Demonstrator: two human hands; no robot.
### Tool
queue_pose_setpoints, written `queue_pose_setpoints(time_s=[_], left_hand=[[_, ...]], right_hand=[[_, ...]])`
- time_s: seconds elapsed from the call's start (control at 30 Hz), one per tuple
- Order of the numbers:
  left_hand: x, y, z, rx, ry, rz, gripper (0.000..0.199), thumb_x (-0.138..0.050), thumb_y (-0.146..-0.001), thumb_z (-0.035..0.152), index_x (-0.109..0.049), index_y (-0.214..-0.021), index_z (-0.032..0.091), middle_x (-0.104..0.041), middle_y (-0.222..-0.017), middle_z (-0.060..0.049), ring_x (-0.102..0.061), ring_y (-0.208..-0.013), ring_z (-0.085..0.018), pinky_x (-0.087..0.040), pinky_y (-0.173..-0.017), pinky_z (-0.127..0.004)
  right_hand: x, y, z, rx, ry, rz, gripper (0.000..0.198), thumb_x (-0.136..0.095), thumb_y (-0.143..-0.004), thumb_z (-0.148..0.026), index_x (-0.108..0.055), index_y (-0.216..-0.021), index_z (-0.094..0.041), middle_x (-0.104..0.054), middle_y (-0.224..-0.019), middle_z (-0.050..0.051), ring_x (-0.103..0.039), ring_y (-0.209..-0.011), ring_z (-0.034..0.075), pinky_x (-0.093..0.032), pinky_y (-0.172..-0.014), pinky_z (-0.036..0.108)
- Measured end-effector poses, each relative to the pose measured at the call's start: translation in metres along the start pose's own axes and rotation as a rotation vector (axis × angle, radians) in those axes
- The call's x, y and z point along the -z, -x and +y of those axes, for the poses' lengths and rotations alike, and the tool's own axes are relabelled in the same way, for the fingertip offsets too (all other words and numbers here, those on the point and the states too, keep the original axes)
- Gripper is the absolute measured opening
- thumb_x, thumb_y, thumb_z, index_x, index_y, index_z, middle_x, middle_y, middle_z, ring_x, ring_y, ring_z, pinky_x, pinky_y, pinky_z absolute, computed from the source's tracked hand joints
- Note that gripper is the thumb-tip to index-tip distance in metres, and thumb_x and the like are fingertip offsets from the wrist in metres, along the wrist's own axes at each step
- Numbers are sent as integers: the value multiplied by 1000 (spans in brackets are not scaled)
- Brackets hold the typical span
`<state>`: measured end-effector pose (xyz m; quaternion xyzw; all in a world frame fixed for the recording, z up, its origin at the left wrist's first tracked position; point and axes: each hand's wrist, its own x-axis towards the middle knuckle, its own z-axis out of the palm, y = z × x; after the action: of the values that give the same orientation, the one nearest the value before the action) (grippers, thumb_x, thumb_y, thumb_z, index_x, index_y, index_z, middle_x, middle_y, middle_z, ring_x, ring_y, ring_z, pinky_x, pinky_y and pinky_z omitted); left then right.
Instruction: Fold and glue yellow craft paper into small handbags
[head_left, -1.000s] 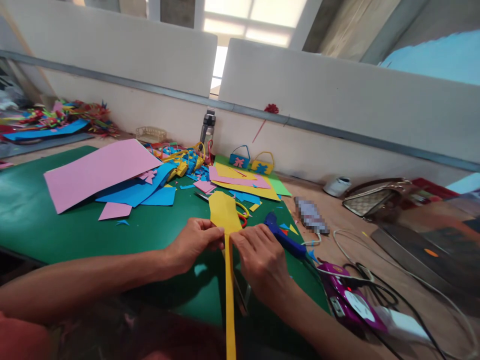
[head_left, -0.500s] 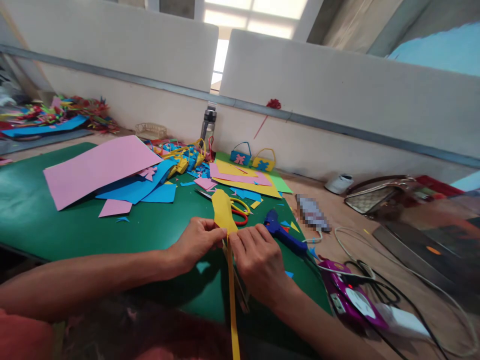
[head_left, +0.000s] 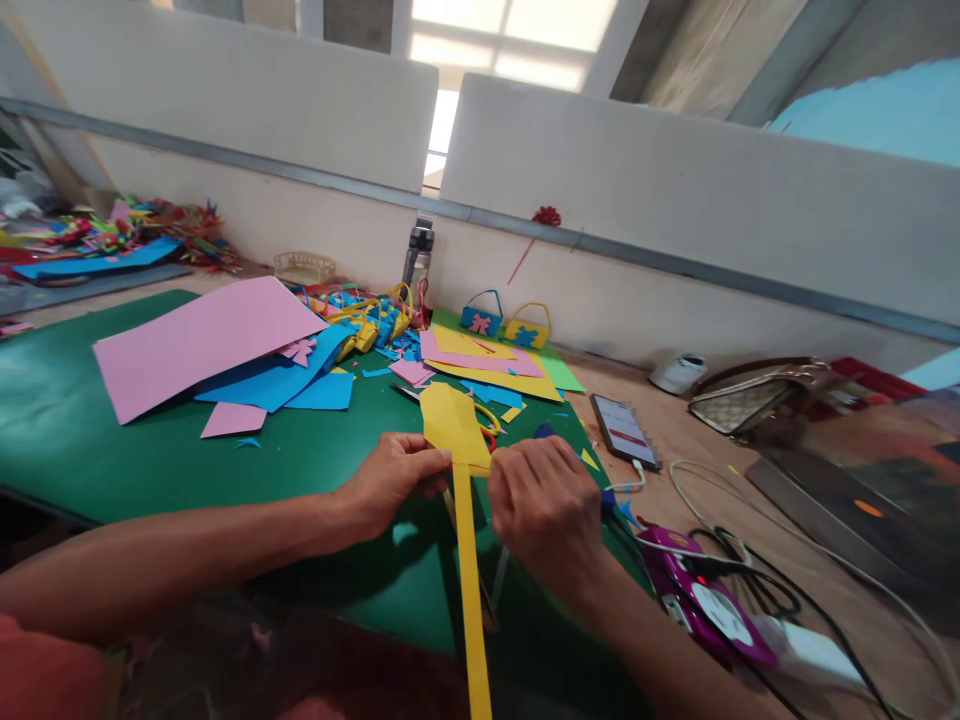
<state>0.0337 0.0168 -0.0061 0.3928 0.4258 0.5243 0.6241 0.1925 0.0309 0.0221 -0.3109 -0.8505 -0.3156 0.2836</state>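
In front of me is a yellow craft-sheet piece (head_left: 454,425) with a long narrow yellow strip (head_left: 471,580) hanging down from its lower edge toward my lap. My left hand (head_left: 390,475) pinches the left side of this piece between thumb and fingers, near where the strip joins. At the lower right corner, my right hand (head_left: 547,500) is closed on the edge, knuckles up. Scissors (head_left: 491,418) with yellow and red handles lie behind the piece, partly covered. A blue glue gun (head_left: 544,431) is mostly hidden behind my right hand.
On the green table (head_left: 330,435) lie pink sheets (head_left: 210,340), blue sheets (head_left: 277,375), yellow sheets (head_left: 525,378) and scraps. Two small paper bags (head_left: 526,334) stand at the back beside a bottle (head_left: 418,255). A phone (head_left: 624,432), cables and a purple power strip (head_left: 705,595) are right.
My right hand has moved right, from the strip's joint to the piece's right corner. The yellow piece now lies flatter and wider to view. My left hand stays nearly in place.
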Motion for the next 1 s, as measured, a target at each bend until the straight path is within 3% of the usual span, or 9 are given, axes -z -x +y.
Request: queue_pose_setpoints(time_s=[0.1, 0.2, 0.3, 0.4, 0.7, 1.0], left_hand=[[2, -2, -1, -5, 36, -22, 20, -66, -62, 31, -61, -58, 12, -56, -55, 0, -47, -48, -8, -35, -51, -22], [1, -1, -1, -44, 43, -22, 21, -66, -63, 32, -63, -61, 11, -58, -59, -2, -45, -48, -7, -35, -50, -22], [-1, 2, -1, -74, 47, -17, 22, -66, -63, 33, -63, -61, 11, -57, -58, -1, -44, -48, -7, -35, -50, -22], [-2, 4, -3, -63, 40, -15, 22, -66, -63, 33, -62, -59, 12, -55, -53, 0, -45, -48, -8, -35, -50, -22], [-2, 5, -9, -18, 35, -31, 21, -66, -64, 31, -61, -58, 12, -52, -50, 0, -44, -48, -8, -34, -50, -22], [-2, 3, -8, -9, 20, -19, 20, -65, -65, 31, -62, -60, 12, -53, -53, -1, -44, -49, -8, -35, -50, -21]], right_hand=[[1, -1, 6, -80, -41, -9, 30, -44, -84, -17, -48, -55, -18, -46, -51, 1, -41, -54, 14, -34, -62, 30], [4, -1, 3, -214, -307, -41, 22, -46, -85, -21, -52, -64, -17, -53, -58, 1, -47, -56, 13, -36, -60, 26], [6, -1, -6, -382, -586, -137, 14, -49, -83, -20, -54, -70, -17, -59, -66, 1, -54, -60, 12, -38, -58, 23], [5, 0, -12, -489, -686, -250, 19, -50, -81, -23, -54, -63, -18, -60, -62, -1, -54, -56, 12, -38, -55, 23], [0, 0, -11, -549, -706, -337, 21, -52, -79, -26, -53, -60, -18, -59, -58, 0, -52, -53, 12, -36, -52, 23], [1, 3, -11, -471, -627, -346, 21, -45, -83, -24, -58, -68, -17, -63, -67, 3, -56, -59, 13, -37, -56, 23]])
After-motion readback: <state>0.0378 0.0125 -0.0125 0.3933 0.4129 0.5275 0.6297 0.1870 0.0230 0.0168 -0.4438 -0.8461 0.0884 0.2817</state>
